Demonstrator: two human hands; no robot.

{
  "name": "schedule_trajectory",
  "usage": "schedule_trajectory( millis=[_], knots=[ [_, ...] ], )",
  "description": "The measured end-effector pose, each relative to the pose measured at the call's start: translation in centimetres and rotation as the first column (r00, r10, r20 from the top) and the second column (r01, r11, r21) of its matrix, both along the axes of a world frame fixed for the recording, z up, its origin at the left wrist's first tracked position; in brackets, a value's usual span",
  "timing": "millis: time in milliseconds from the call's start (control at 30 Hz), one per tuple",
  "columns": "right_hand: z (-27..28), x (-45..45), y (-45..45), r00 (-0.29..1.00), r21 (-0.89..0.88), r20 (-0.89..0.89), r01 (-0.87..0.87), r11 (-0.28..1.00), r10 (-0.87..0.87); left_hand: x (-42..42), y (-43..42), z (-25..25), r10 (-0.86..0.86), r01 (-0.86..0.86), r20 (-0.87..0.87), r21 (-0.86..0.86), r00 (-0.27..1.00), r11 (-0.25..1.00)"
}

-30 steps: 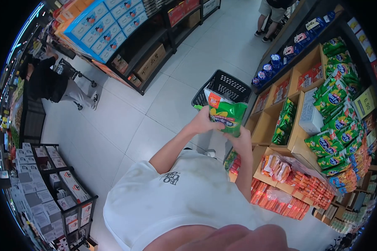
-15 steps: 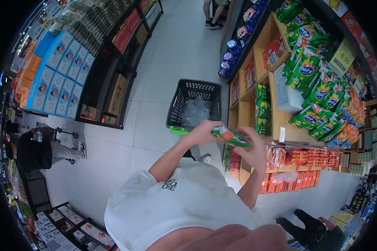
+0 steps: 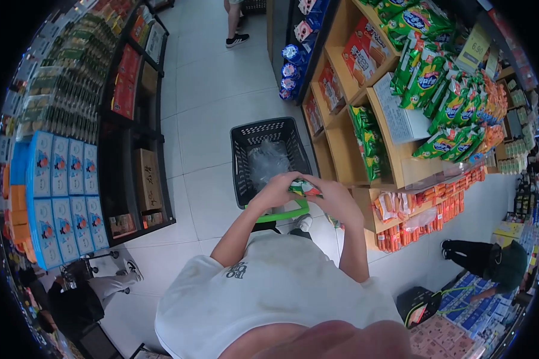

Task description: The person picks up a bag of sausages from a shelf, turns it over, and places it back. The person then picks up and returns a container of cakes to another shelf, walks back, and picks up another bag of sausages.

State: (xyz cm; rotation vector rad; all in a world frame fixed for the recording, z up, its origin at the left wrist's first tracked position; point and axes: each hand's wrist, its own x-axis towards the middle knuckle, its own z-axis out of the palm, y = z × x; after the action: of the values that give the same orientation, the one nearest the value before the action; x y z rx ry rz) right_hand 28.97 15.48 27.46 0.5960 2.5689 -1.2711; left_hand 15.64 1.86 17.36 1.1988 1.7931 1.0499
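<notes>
Between both hands, a green snack packet point(image 3: 304, 188) is held over the near edge of a black shopping basket point(image 3: 241, 161). My left hand point(image 3: 276, 191) is closed on the packet's left end, and my right hand point(image 3: 341, 202) grips its right side, covering much of it. Inside the basket lies a crumpled clear plastic bag point(image 3: 268, 163). The basket's green handle point(image 3: 284, 212) is folded toward my body, just below the hands. Similar green packets point(image 3: 425, 72) are piled on the wooden shelf point(image 3: 395, 164) to the right.
Dark shelving point(image 3: 164, 179) with blue boxes point(image 3: 60, 197) stands on the left. Sausage packs point(image 3: 425, 218) fill a lower shelf at right. One person point(image 3: 84, 299) is at lower left, another point(image 3: 503, 263) at lower right with a basket point(image 3: 416, 305). Someone's legs point(image 3: 233, 21) show at the top.
The packet, first held up with its front showing, is now lower and flatter between my hands. The view has turned right, and the basket appears closer to my hands.
</notes>
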Motion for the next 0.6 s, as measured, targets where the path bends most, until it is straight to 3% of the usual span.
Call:
schedule_trajectory(
  millis=[133,233,367,467,600],
  knots=[
    [-1.9,1.0,0.3,0.994,0.065,-0.014,0.111,0.992,-0.110,-0.4,1.3,-1.5,-0.079,0.080,0.039,-0.024,0.996,0.997],
    [-2.1,2.7,1.3,0.960,0.025,0.048,0.275,0.961,-0.276,0.0,1.8,-1.1,-0.065,0.070,-0.079,0.054,0.995,0.996],
    [-3.1,6.4,2.6,0.878,0.050,0.023,0.477,0.877,-0.479,0.2,1.8,-6.6,0.128,-0.122,-0.094,0.067,0.987,0.990],
    [-5.1,9.1,3.7,0.779,0.071,0.112,0.613,0.787,-0.617,0.7,1.2,-9.4,0.077,-0.062,0.030,-0.337,0.997,0.939],
    [-6.3,11.9,4.7,0.725,0.028,0.032,0.688,0.725,-0.688,3.7,-0.5,-14.4,-0.196,0.212,0.091,-0.587,0.976,0.782]
  ],
)
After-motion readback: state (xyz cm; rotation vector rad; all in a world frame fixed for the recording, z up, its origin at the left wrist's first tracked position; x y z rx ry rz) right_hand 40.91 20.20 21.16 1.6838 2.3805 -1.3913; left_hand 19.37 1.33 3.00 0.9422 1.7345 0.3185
